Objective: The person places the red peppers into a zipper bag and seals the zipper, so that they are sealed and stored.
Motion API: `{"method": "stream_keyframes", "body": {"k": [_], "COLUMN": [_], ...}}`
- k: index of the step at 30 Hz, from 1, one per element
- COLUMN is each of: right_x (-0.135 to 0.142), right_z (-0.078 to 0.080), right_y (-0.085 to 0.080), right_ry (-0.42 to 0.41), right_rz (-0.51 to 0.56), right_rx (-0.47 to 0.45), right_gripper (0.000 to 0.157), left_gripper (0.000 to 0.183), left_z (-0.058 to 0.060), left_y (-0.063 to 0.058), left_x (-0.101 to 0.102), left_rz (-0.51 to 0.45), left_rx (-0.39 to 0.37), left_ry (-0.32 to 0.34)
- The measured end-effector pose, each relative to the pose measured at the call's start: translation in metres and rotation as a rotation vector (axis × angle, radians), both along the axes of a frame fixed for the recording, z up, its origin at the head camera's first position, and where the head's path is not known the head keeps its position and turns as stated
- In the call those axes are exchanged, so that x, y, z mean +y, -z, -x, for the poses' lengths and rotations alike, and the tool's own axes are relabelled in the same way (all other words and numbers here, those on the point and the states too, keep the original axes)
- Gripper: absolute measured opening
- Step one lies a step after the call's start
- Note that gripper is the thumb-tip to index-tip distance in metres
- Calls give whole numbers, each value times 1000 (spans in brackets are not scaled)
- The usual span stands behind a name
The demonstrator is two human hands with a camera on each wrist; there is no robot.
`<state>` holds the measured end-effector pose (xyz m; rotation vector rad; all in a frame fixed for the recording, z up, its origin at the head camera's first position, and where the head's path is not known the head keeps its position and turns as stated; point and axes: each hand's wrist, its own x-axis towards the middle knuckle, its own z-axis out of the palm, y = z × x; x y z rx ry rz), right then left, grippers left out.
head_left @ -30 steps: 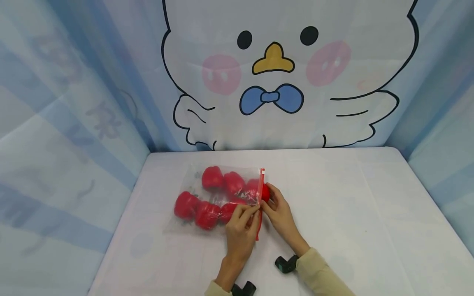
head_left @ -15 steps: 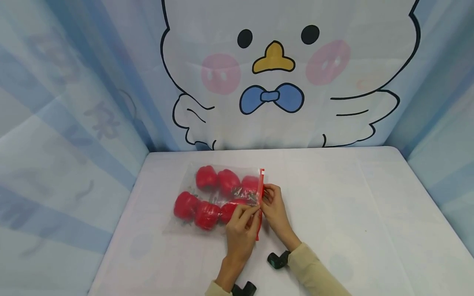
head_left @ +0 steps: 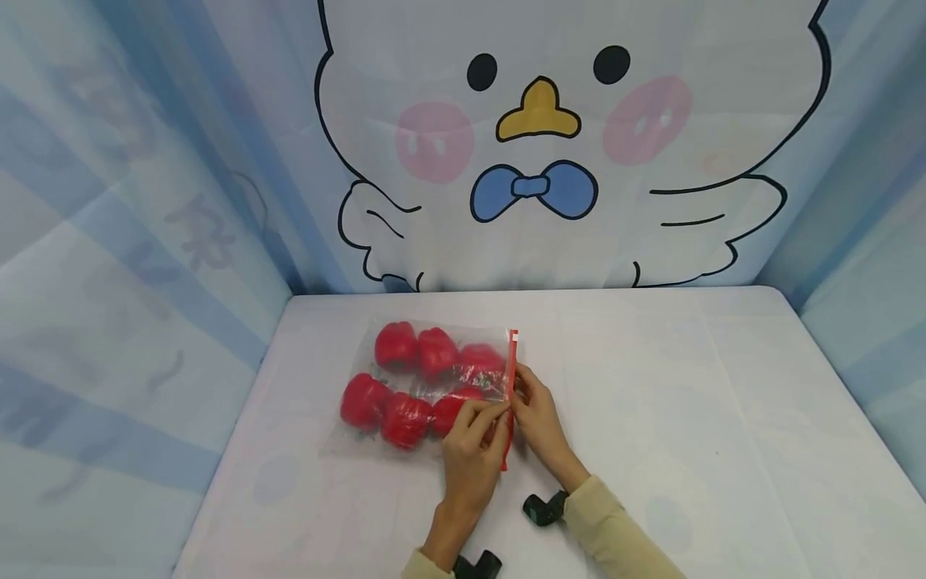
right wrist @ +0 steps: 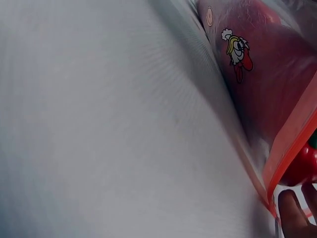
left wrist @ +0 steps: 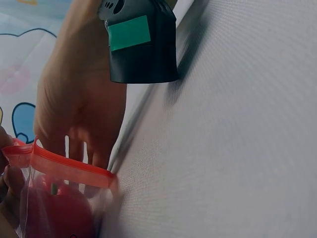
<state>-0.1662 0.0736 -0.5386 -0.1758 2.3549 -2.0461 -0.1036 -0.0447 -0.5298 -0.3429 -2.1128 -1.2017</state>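
A clear zip bag [head_left: 391,384] with a red top edge lies on the table, holding several red bell peppers [head_left: 405,422]. Its mouth faces right. My left hand [head_left: 470,454] pinches the red rim; in the left wrist view its fingertips [left wrist: 12,183] show at the left edge. At the mouth, my right hand [head_left: 538,414] reaches in with fingers fairly straight and grips nothing visible. Just inside the red band sits a bell pepper [left wrist: 59,210] with a green stem. The right wrist view shows a pepper [right wrist: 303,166] above the fingertips [right wrist: 292,206].
Black wrist cameras [head_left: 544,510] are worn on both wrists, above beige sleeves [head_left: 615,527]. The white table [head_left: 687,418] spreads out around the bag. Behind it hangs a backdrop [head_left: 535,257] with a cartoon bird, and blue curtains [head_left: 130,322] stand at the sides.
The pepper at the bag's mouth has moved left, fully inside, and the upper row of peppers has shifted left. My right hand has come up to the rim; the left hand stays put.
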Motion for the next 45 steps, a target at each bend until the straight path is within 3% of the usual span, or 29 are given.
{"method": "stream_keyframes", "body": {"k": [23, 32, 39, 45], "right_x": [1, 11, 27, 38], "right_z": [12, 11, 10, 7], "right_y": [-3, -2, 1, 0], "right_ry": [-196, -135, -88, -87], "right_rz": [-118, -147, -34, 36], "right_rx": [-83, -51, -53, -59], "right_gripper": [52, 53, 40, 36], "left_gripper": [24, 28, 24, 22], "left_z": [0, -2, -5, -7], "left_y": [0, -1, -13, -25], "left_x": [0, 2, 2, -4], "left_rz": [14, 45, 192, 207], "left_rx": [31, -7, -99, -132], "left_ry": [-5, -5, -38, -38]}}
